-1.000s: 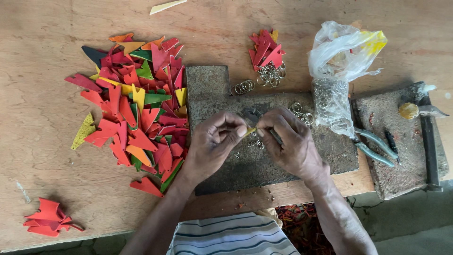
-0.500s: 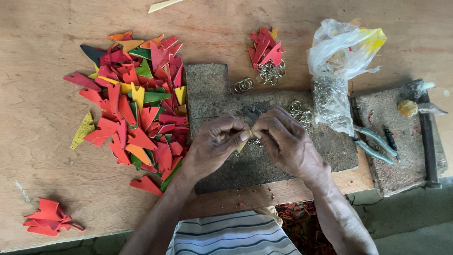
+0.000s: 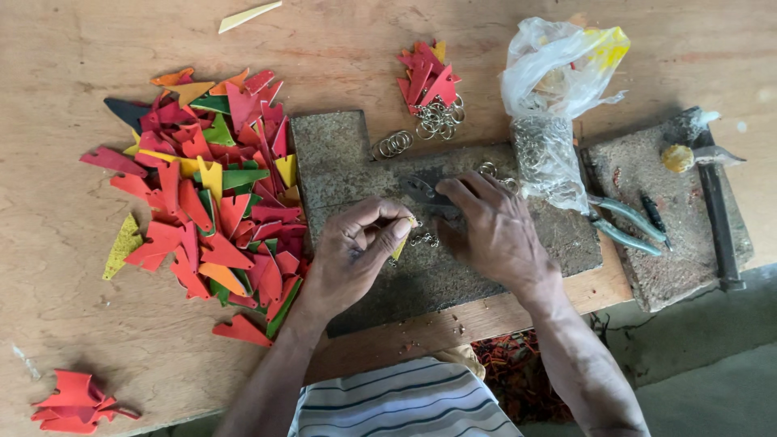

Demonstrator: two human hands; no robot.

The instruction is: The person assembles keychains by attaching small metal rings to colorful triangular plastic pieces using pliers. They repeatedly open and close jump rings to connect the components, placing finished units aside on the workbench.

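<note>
Over the stone slab (image 3: 453, 267), hands have parted: left (image 3: 360, 251) pinches a yellow piece (image 3: 401, 244), right (image 3: 490, 231) grips dark pliers (image 3: 425, 193).

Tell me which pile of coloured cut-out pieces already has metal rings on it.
The small red pile at the top centre: rings hang from its lower edge. The big mixed pile and the bottom-left cluster show none.

**Two bare hands close together, forearms converging from below**

The left hand (image 3: 356, 255) sits palm-down with its fingers curled inward, thumb and fingertips (image 3: 396, 229) pinched together at the right edge of the hand; its forearm runs down and to the left, bare to the elbow. The right hand (image 3: 494, 235) lies flatter, knuckles up, fingers stretched leftward and slightly bent; its wrist bends, and the forearm slants down to the right; the two hands sit just beside each other, not touching.
</note>
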